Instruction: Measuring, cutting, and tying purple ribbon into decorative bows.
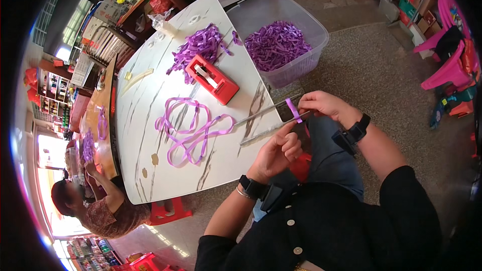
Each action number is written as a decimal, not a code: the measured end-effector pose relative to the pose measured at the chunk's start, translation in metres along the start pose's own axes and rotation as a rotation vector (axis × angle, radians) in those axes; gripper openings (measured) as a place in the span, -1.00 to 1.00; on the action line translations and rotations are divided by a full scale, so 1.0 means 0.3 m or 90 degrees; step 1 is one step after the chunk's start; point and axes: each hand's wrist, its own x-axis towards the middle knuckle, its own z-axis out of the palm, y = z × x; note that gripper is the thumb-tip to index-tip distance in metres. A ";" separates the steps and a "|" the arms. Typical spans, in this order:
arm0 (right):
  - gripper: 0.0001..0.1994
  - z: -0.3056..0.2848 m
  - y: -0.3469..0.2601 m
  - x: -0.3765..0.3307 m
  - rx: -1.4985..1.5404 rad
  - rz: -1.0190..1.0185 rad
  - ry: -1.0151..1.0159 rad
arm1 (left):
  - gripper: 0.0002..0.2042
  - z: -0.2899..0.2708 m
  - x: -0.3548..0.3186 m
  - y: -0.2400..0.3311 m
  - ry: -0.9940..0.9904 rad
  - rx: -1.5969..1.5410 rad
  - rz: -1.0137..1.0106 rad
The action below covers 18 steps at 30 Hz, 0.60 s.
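Observation:
A short band of purple ribbon point(293, 111) lies across two thin metal rods point(263, 112) that stick out over the table's right edge. My right hand point(324, 105) is closed in a pinch at the ribbon's right side, by the rod ends; its fingertips partly hide what they grip. Just below, my left hand point(278, 153) reaches its index finger up to the ribbon's lower end, the other fingers loosely curled around nothing visible. From the rods a long loose purple ribbon point(188, 130) runs in loops over the white table point(165, 183).
A red tape dispenser point(213, 80) stands beside a heap of purple ribbon pieces point(198, 47). Right of the table is a clear plastic tub point(311, 50) holding many more. Pink chairs point(447, 55) are far right. Another person point(105, 205) handles purple ribbons at the left.

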 end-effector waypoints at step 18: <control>-0.83 0.147 0.307 0.218 0.808 -0.017 -0.495 | -0.53 0.015 0.014 -0.007 -0.029 -0.026 -0.008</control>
